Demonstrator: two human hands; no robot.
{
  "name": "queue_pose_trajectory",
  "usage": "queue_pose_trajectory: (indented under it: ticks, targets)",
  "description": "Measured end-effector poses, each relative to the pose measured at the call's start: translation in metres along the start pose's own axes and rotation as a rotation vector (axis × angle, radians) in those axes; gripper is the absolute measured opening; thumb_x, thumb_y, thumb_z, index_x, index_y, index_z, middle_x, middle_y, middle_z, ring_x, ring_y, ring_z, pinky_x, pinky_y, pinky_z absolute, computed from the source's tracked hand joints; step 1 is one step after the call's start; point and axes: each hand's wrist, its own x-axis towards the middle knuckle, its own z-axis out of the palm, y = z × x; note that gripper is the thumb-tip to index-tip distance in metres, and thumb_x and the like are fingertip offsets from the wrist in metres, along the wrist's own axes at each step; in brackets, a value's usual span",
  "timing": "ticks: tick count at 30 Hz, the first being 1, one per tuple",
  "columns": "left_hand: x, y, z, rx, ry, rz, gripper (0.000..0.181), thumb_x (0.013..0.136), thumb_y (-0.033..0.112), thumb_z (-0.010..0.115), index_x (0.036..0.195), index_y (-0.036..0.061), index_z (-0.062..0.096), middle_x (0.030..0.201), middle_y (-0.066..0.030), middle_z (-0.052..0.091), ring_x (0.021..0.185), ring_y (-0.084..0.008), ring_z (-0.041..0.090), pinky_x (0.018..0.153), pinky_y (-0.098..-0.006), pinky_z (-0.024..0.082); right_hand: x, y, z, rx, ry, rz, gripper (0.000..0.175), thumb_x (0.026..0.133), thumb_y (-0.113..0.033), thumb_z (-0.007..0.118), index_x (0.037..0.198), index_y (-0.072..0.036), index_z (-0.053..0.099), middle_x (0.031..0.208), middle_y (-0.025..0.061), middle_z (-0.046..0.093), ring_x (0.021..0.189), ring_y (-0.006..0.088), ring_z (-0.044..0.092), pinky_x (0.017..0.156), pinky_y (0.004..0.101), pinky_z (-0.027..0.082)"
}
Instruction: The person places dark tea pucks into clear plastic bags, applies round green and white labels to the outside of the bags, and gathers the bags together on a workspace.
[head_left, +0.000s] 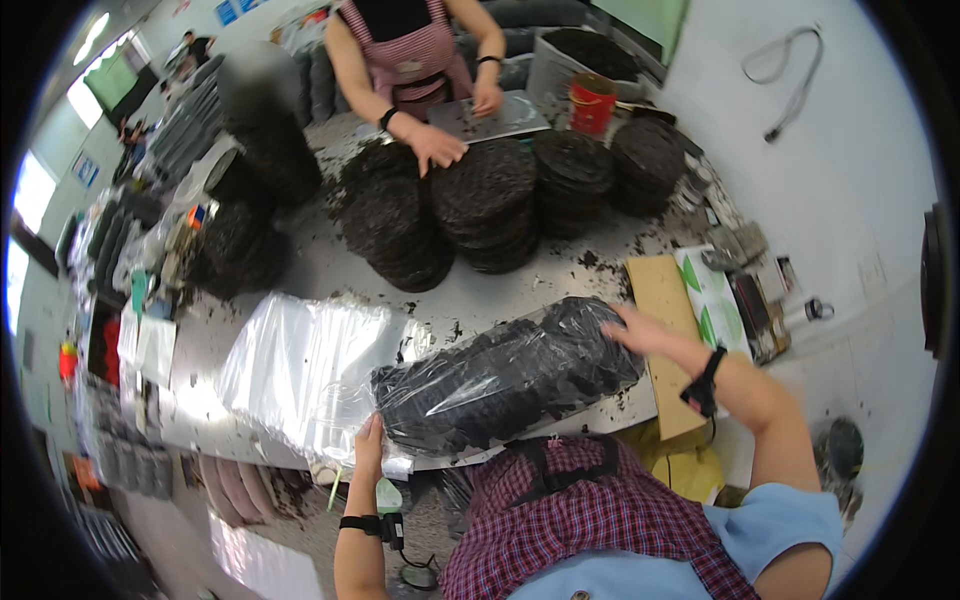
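Observation:
A clear plastic bag filled with a long stack of dark, round dried seaweed-like cakes (502, 375) lies slantwise on the table before me. My left hand (369, 442) holds the near left end, where loose film gathers; part of that grip is hidden. My right hand (630, 330) rests against the far right end of the bag, slightly blurred, fingers apart. Left of the filled bag lies a pile of flat clear plastic bags (300, 367). Beyond it stand several stacks of the dark round cakes, such as one (487, 202) touched by a co-worker's hand (435, 146).
A cardboard piece (664, 337) lies right of the bag. Farther back are a red can (592, 105), a metal tray (517, 116) and a white sack of dark material (544, 67). More dark stacks (240, 247) stand at the left. Crumbs dot the table (322, 255).

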Motion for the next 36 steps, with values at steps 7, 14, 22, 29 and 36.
queue_pose_trajectory:
  ticks: [7,14,22,29,36]
  targets:
    - [-0.027,-0.03,0.007,-0.121,0.01,0.025,0.047,0.097,0.027,0.051,0.133,-0.0033,0.046,0.118,-0.0042,0.058,0.102,-0.01,0.052,0.086,-0.0219,0.039,0.006,-0.086,-0.008,0.03,0.393,-0.235,0.059,0.092,-0.029,0.056,0.139,-0.001,0.036,0.138,0.0196,0.044,0.13,0.0372,0.037,0.109,0.0428,0.027]
    - [-0.053,-0.009,0.025,-0.161,0.121,-0.111,0.055,0.094,0.032,0.056,0.137,0.0005,0.042,0.112,-0.005,0.059,0.082,-0.0084,0.05,0.068,-0.0203,0.04,0.009,-0.066,0.056,-0.45,0.044,-0.417,0.052,0.089,-0.035,0.056,0.134,-0.01,0.045,0.136,0.0093,0.048,0.127,0.0262,0.043,0.11,0.0518,0.02]
    - [-0.028,-0.032,0.032,-0.075,0.156,-0.041,0.053,0.094,0.037,0.056,0.13,-0.0006,0.049,0.109,-0.0028,0.058,0.09,-0.0088,0.051,0.071,-0.0212,0.04,0.021,-0.003,0.015,-0.519,0.278,0.079,0.04,0.084,-0.039,0.061,0.106,-0.006,0.058,0.11,0.0124,0.057,0.106,0.0307,0.052,0.1,0.0496,0.034]
    - [-0.012,0.019,0.023,-0.022,0.156,0.153,0.039,0.099,0.022,0.048,0.124,-0.0075,0.053,0.12,-0.0127,0.06,0.111,-0.0164,0.054,0.096,-0.0264,0.039,0.005,-0.016,-0.002,-0.118,0.375,-0.246,0.016,0.083,-0.015,0.064,0.083,-0.001,0.056,0.087,0.0136,0.053,0.084,0.0338,0.054,0.075,0.0417,0.044]
    - [-0.027,-0.029,0.004,0.121,-0.009,0.164,0.027,0.097,0.018,0.051,0.11,-0.0043,0.059,0.074,-0.0013,0.06,0.065,-0.0091,0.052,0.062,-0.0248,0.042,-0.091,0.015,0.016,-0.134,0.449,-0.134,0.016,0.079,-0.009,0.067,0.088,-0.002,0.056,0.104,0.0145,0.056,0.097,0.0345,0.054,0.084,0.0421,0.042]
